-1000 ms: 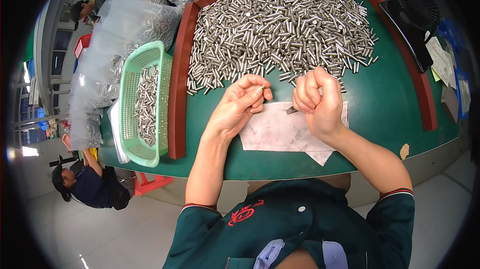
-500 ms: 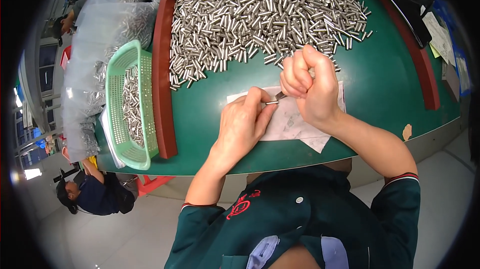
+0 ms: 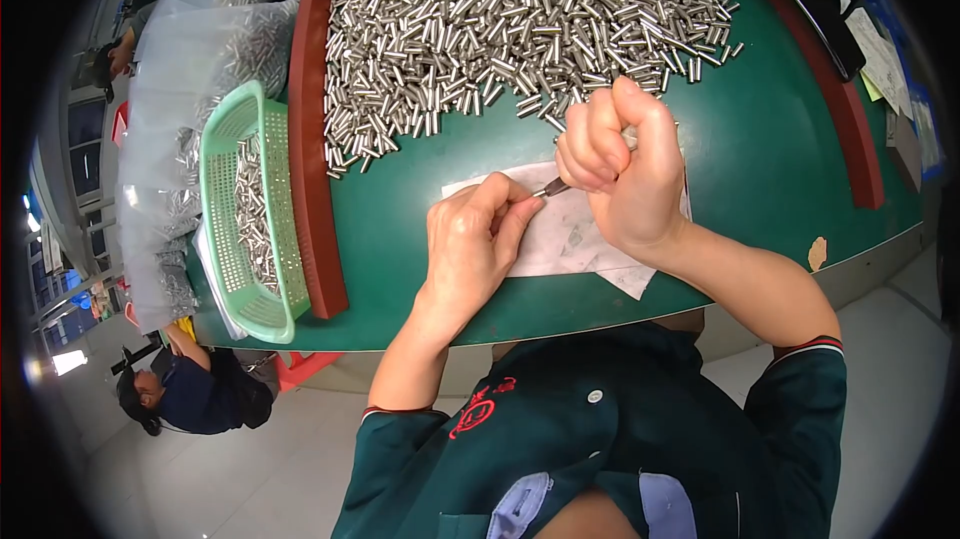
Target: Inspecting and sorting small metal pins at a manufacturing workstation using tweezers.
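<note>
My left hand (image 3: pixel 470 241) pinches a small shiny metal pin (image 3: pixel 540 195) between thumb and forefinger, with only its end showing. My right hand (image 3: pixel 627 164) is closed in a fist around a slim tool with a dark metal tip (image 3: pixel 556 186); its handle is mostly hidden in the palm, so its kind is unclear. The tip meets the exposed end of the pin. Both hands hover over a stained pale cloth or sheet (image 3: pixel 580 244) on the green tabletop (image 3: pixel 400 284). Beyond them lies a large heap of similar metal pins (image 3: pixel 500 34).
Dark red wooden rails (image 3: pixel 312 169) border the work area. Left of it stand a green plastic basket (image 3: pixel 213 189) with pins inside and clear bags (image 3: pixel 165 139) of pins. A black device (image 3: pixel 825 24) and papers (image 3: pixel 880 64) lie at right. Another person (image 3: pixel 190 394) is at the lower left.
My left hand has turned slightly and drawn the pin in, so less of it shows. The tool's tip now meets the pin's end. My right hand stays closed, nearly in place.
</note>
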`<action>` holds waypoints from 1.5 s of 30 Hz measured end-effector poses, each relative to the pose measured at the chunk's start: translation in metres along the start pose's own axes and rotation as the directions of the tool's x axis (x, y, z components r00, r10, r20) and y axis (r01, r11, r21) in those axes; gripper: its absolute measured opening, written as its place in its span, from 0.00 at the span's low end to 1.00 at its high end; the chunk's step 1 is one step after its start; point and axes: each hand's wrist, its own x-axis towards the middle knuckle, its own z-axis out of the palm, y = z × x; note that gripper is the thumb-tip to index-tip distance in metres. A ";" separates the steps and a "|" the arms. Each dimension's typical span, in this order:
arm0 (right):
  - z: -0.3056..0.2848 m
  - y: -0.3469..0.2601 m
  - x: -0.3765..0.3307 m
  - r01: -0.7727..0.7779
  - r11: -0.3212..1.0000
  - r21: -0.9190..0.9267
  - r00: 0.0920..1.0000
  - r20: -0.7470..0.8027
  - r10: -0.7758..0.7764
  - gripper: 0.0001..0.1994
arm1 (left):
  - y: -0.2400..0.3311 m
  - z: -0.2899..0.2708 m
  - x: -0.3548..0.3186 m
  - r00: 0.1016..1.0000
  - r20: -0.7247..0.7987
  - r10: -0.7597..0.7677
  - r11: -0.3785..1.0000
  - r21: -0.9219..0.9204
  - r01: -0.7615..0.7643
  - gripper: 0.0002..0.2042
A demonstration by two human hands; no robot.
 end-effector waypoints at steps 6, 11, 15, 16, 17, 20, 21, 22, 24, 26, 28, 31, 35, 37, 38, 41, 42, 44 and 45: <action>0.001 0.003 -0.003 0.041 0.987 -0.156 0.997 0.064 -0.031 0.21 | -0.001 0.000 0.000 1.000 -0.003 0.000 0.999 -0.033 0.000 0.07; 0.005 0.007 -0.008 0.171 0.953 -0.251 0.980 0.148 -0.137 0.21 | -0.002 0.001 0.001 1.000 0.009 -0.018 0.998 -0.055 0.018 0.07; 0.011 0.011 -0.014 0.274 0.893 -0.357 0.957 0.195 -0.216 0.21 | 0.002 -0.004 0.003 1.000 0.025 0.007 1.000 -0.011 -0.006 0.07; 0.007 0.012 -0.012 0.318 0.867 -0.384 0.942 0.235 -0.241 0.19 | 0.003 -0.004 0.003 1.000 0.024 0.010 1.000 -0.011 -0.009 0.07; 0.003 0.014 -0.009 0.362 0.838 -0.409 0.924 0.276 -0.265 0.18 | 0.004 -0.004 0.004 1.000 0.020 0.017 1.000 -0.013 -0.017 0.06; 0.007 0.014 -0.009 0.313 0.889 -0.335 0.943 0.218 -0.250 0.17 | 0.003 -0.003 0.002 1.000 0.003 0.020 1.000 -0.010 -0.020 0.06; 0.008 0.012 -0.007 0.274 0.922 -0.275 0.956 0.185 -0.229 0.17 | 0.003 -0.002 0.002 1.000 -0.013 0.015 1.000 -0.008 -0.015 0.06; 0.009 0.009 -0.008 0.239 0.912 -0.334 0.968 0.153 -0.198 0.20 | 0.004 -0.003 0.001 1.000 -0.005 -0.013 1.000 -0.015 0.013 0.06; 0.004 0.008 -0.010 0.190 0.941 -0.280 0.978 0.142 -0.155 0.20 | 0.006 -0.008 -0.001 0.987 0.060 -0.146 0.984 -0.096 0.151 0.05; 0.003 0.009 -0.009 0.186 0.948 -0.259 0.977 0.155 -0.149 0.20 | -0.003 -0.011 0.001 0.960 0.074 -0.269 0.851 -0.448 0.273 0.05; 0.004 0.007 -0.010 0.176 0.946 -0.271 0.977 0.168 -0.134 0.20 | -0.017 -0.019 0.004 0.933 0.311 -0.183 0.272 -0.896 0.352 0.05; 0.003 0.007 -0.009 0.170 0.967 -0.188 0.976 0.168 -0.139 0.20 | -0.026 -0.020 0.008 0.922 0.365 -0.128 0.017 -0.929 0.370 0.06; 0.003 0.005 -0.006 0.141 0.966 -0.215 0.983 0.151 -0.109 0.21 | -0.024 -0.022 0.009 0.903 0.387 -0.190 0.030 -0.916 0.399 0.09; 0.003 0.005 -0.005 0.121 0.971 -0.205 0.985 0.148 -0.092 0.21 | -0.025 -0.022 0.009 0.893 0.398 -0.209 0.045 -0.909 0.415 0.11; 0.004 0.005 -0.005 0.120 0.971 -0.206 0.985 0.148 -0.091 0.21 | -0.023 -0.023 0.009 0.894 0.397 -0.209 0.044 -0.909 0.414 0.11; 0.001 0.003 -0.002 0.113 0.972 -0.208 0.988 0.131 -0.087 0.21 | -0.013 -0.025 0.016 0.861 0.403 -0.311 -0.010 -0.907 0.421 0.13; 0.002 0.003 -0.002 0.092 0.977 -0.194 0.990 0.123 -0.069 0.21 | -0.012 -0.029 0.016 0.846 0.418 -0.332 -0.054 -0.904 0.425 0.15; 0.003 0.002 -0.003 0.073 0.981 -0.181 0.992 0.114 -0.053 0.21 | -0.022 -0.035 0.023 0.898 0.374 -0.230 0.123 -0.905 0.408 0.16; 0.002 0.002 -0.002 0.069 0.983 -0.171 0.992 0.120 -0.049 0.21 | -0.022 -0.038 0.028 0.912 0.354 -0.206 0.275 -0.874 0.401 0.16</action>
